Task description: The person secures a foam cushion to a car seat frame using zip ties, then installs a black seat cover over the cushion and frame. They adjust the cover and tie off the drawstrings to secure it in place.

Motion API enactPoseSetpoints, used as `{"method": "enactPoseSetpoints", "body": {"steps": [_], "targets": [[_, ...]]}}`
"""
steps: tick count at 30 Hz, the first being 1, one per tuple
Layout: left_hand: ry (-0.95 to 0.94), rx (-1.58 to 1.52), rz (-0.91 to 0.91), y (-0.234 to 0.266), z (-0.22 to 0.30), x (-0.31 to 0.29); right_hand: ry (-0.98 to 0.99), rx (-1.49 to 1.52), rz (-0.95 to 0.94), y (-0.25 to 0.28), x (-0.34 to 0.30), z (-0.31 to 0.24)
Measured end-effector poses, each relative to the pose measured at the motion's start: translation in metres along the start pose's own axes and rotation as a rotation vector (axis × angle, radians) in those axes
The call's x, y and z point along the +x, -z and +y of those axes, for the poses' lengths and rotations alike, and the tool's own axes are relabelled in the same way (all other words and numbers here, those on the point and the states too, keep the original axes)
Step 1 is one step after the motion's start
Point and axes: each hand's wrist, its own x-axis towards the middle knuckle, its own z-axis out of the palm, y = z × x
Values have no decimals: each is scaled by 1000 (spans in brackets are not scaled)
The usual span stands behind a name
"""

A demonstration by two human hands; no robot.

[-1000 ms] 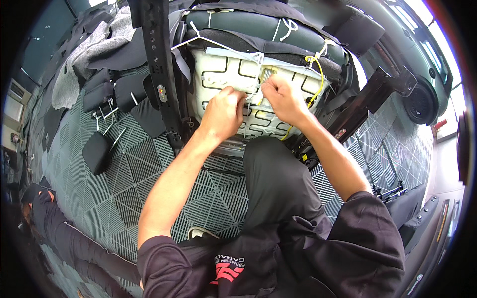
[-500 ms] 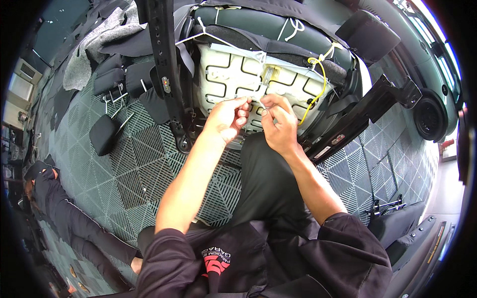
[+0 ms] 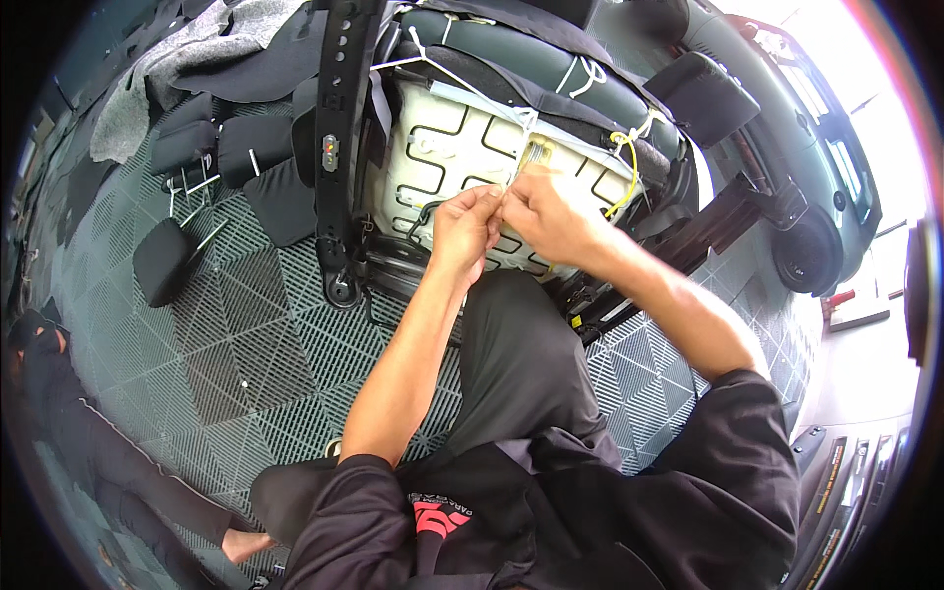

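In front of me a car seat lies with its underside showing: cream foam (image 3: 447, 147) under bent black springs. A white cord (image 3: 517, 152) comes down from a pale trim strip (image 3: 580, 145) across the foam to my fingers. My left hand (image 3: 464, 228) pinches the cord's lower part between thumb and forefinger. Right beside it, my right hand (image 3: 556, 214) is closed with the knuckles up, its fingertips at the same cord. The two hands touch or nearly touch. Their grip hides the end of the cord. A yellow cord (image 3: 634, 162) is tied at the seat's right side.
Black metal rails (image 3: 332, 147) flank the seat. Loose headrests (image 3: 162, 261) and grey fabric (image 3: 147, 98) lie to the left on the tiled floor (image 3: 265, 334). Another person's leg (image 3: 147, 442) stretches along the lower left. A dark vehicle (image 3: 767, 118) stands at the right.
My right hand has turned over, knuckles up, and come in against the left, its elbow swinging outward. The white cord now runs straight down to my fingers. The view has shifted slightly.
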Motion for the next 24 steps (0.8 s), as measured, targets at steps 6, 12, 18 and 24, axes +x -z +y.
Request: {"method": "enactPoseSetpoints", "body": {"steps": [6,12,18,24], "targets": [[-37,14,-56,3,-12,-1,297,-383,-483,31,76,-31],[48,197,-182,33,12,0,-25,27,-606,48,63,-8],[-679,1106,37,20,15,-6,-272,975,-155,2,15,40],[-829,1292,67,25,11,5,-354,1251,196,-39,-7,42]]}}
